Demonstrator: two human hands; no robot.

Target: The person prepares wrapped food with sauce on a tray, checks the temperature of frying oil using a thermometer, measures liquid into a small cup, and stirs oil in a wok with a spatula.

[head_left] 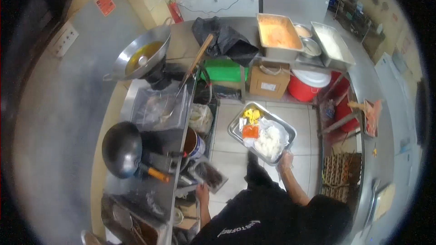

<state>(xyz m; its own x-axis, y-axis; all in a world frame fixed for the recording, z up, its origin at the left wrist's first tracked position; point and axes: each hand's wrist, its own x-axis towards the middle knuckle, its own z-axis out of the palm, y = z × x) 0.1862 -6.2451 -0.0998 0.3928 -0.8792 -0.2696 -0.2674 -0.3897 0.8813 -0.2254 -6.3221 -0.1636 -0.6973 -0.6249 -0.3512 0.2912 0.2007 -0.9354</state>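
Observation:
My right hand (285, 161), in what looks like a clear plastic glove, grips the near right edge of a metal tray (234, 128) above the tiled floor. On the tray lie white shredded food (269, 143), an orange-red portion (250, 131) and yellow pieces (252, 115). Lower left, my left hand (203, 193) is closed on the near edge of a small rectangular metal pan (198, 167) with dark brown contents. That pan is tilted beside the stove counter, close to a bucket (196, 145). The fingers of both hands are partly hidden.
Along the left counter stand a black wok (121, 149) with a wooden handle, a large pan of oil (152, 51) and a clear plastic tub (156, 104). Across the back counter are a deep tray of orange food (279, 34) and black plastic bags (227, 43). Egg trays (341, 174) are stacked at right.

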